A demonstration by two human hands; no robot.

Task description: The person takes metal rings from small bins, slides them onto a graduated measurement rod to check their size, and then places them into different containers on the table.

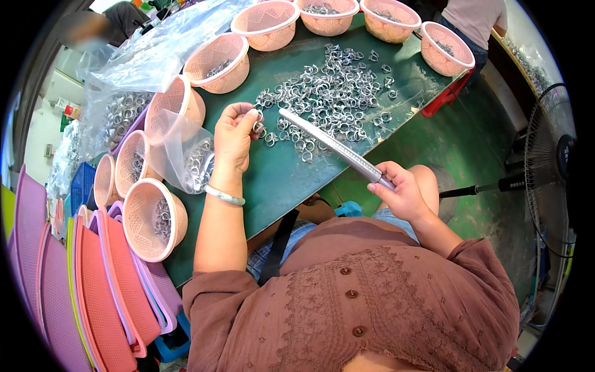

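Between the thumb and fingers of my left hand (234,137) is a small silver ring (258,124), held just above the green table (279,180). My right hand (398,191) is wrapped round the thick end of a ring mandrel (334,146), a tapered metal stick with marks along it. Its thin tip points left and lies a short way from the ring, apart from it. Beyond the stick spreads a loose heap of silver rings (344,93) on the table. A clear plastic bag (197,161) with more rings rests beside my left wrist.
Pink baskets line the table's far and left edges, several with rings inside; the nearest is a round basket (176,226). Stacked coloured baskets (111,291) stand at the lower left. A black fan (548,161) is at the right. Other people are beyond the table.
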